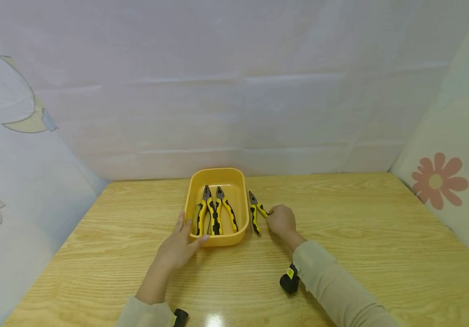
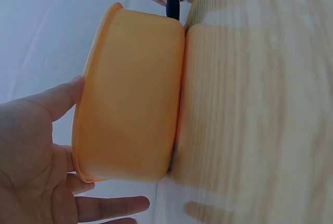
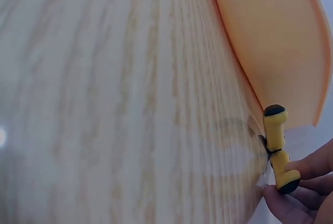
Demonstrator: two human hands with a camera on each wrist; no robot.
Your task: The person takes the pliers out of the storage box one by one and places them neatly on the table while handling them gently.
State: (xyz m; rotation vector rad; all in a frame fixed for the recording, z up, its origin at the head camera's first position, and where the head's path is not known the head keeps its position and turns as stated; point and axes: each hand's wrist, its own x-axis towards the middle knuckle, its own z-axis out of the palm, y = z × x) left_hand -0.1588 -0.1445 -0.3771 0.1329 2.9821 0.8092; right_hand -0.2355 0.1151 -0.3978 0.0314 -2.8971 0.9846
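Note:
A yellow plastic bin stands on the wooden table near its far edge. Inside lie yellow-and-black pliers, two of their dark metal heads showing, pointing away from me. My left hand rests at the bin's near left corner, thumb along the front rim and fingers spread down the left side. To the right of the bin, another pair of pliers has its handles spread apart. My right hand pinches its right handle between thumb and fingers; in the right wrist view the handle ends face the camera.
The wooden table extends to both sides of the bin. A pale cloth backdrop rises behind the table, with printed side panels at left and right. Each wrist carries a small black camera.

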